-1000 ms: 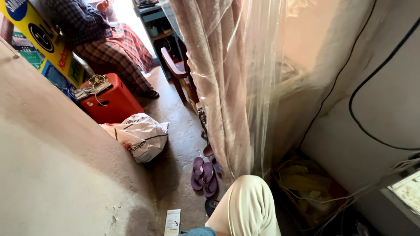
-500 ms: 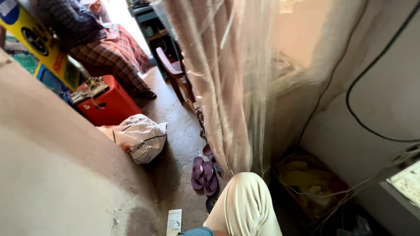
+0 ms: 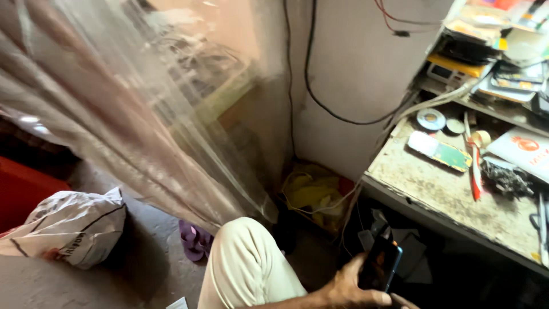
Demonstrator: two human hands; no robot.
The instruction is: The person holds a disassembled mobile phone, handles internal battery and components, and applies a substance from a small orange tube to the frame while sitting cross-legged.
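Observation:
My left hand [image 3: 349, 288] is low at the bottom edge, fingers wrapped around a dark phone [image 3: 381, 264] held upright below the front edge of the workbench [image 3: 434, 194]. My knee in light trousers [image 3: 247, 260] is just left of the hand. My right hand is out of the picture.
The worn workbench carries a roll of tape [image 3: 430, 119], a green-and-white packet [image 3: 439, 151], a red-handled tool [image 3: 474, 171] and stacked devices on a shelf [image 3: 486, 63]. A sheer curtain [image 3: 143, 114] hangs at left. A white sack [image 3: 71, 226], purple slippers [image 3: 194, 240] and a yellow bag [image 3: 314, 191] lie on the floor.
The view has swung right, off the seated person and the red box and onto the workbench. My left hand with the phone has come into view.

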